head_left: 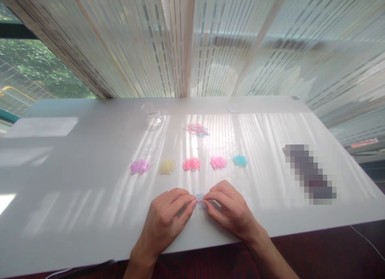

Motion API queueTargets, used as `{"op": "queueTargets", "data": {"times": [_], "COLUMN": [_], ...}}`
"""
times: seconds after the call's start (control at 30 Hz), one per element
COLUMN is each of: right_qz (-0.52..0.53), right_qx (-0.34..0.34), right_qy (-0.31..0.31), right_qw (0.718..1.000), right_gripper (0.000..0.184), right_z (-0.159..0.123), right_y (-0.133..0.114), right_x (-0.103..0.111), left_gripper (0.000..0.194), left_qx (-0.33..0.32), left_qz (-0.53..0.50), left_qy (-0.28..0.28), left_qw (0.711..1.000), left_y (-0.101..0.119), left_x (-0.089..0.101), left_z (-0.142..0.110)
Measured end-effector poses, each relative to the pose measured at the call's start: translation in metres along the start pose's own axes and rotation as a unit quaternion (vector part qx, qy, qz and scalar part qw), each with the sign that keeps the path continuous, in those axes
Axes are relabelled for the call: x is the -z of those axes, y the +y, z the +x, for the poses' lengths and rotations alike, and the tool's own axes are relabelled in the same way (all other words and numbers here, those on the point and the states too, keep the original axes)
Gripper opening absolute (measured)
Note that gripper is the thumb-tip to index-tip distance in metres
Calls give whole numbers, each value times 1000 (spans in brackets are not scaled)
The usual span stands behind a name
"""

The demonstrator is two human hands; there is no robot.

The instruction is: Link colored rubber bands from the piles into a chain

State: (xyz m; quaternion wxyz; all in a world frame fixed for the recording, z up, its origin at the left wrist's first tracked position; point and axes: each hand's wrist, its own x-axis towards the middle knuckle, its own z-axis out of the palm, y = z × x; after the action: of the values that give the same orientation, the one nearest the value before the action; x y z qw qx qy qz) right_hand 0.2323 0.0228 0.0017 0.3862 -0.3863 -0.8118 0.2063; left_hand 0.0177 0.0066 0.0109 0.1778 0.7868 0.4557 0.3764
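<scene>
My left hand (170, 214) and my right hand (230, 210) meet near the table's front edge. Thumb and forefinger of each are pinched together at a little bunch of pale blue loops (199, 198), thin pieces that look like paper clips or small bands; the fingertips partly hide them. Ahead of the hands runs a row of sorted piles: purple (140, 167), yellow (167, 166), coral red (191, 164), pink (218, 162) and turquoise (240, 160). Farther back lies a mixed pile (197, 129) of pink and blue-green loops.
On the white table (90, 182), a clear round container (154, 121) stands at the back left of the mixed pile. A clear round lid (234, 107) lies at the back. To the right is a dark pixelated object (311, 174). Blinds (168, 42) hang behind the table.
</scene>
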Motion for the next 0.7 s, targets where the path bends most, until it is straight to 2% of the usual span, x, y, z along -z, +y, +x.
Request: {"op": "queueTargets", "data": {"times": [0.5,0.7], "right_qz": [10,5], "right_qx": [8,8], "right_qy": [8,9], "right_qw": [1000,1000], "right_gripper": [10,10], "right_z": [0,2], "right_y": [-1,-2], "right_x": [0,1], "left_gripper": [9,10], "left_qx": [-3,-6], "left_qz": [0,9], "left_qy": [-21,-11], "left_qw": [1000,1000], "left_y": [-2,-1], "left_x": [0,0], "left_z": [-2,-1]}}
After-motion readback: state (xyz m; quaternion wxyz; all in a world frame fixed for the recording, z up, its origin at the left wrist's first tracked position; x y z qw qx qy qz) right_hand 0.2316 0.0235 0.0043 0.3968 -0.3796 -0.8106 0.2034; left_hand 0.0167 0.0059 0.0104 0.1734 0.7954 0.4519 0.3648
